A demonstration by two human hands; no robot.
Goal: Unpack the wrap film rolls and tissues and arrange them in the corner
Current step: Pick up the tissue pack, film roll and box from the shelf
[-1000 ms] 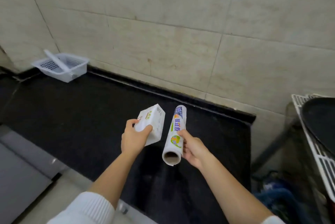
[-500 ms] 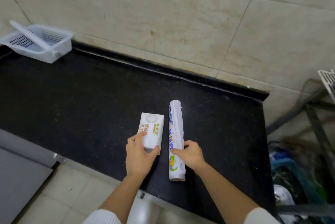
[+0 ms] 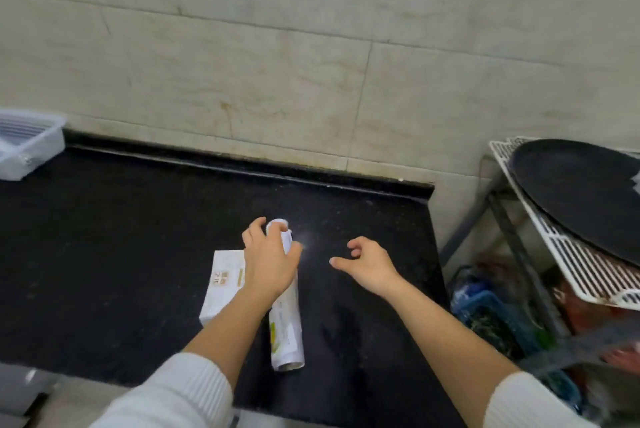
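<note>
A white wrap film roll lies lengthwise on the black countertop, pointing toward the wall. My left hand is curled over its far end, fingers wrapped around the roll. A white tissue pack lies flat just left of the roll, partly hidden under my left forearm. My right hand hovers to the right of the roll, holding nothing, with its fingers loosely apart.
A white plastic basket sits at the far left against the tiled wall. Right of the counter's end stands a metal rack with a white grid shelf and a black round pan. Bags and a blue crate lie below it.
My left hand moved from the tissue pack onto the far end of the roll. My right hand let go of the roll and drew away to the right. Both items now rest on the counter.
</note>
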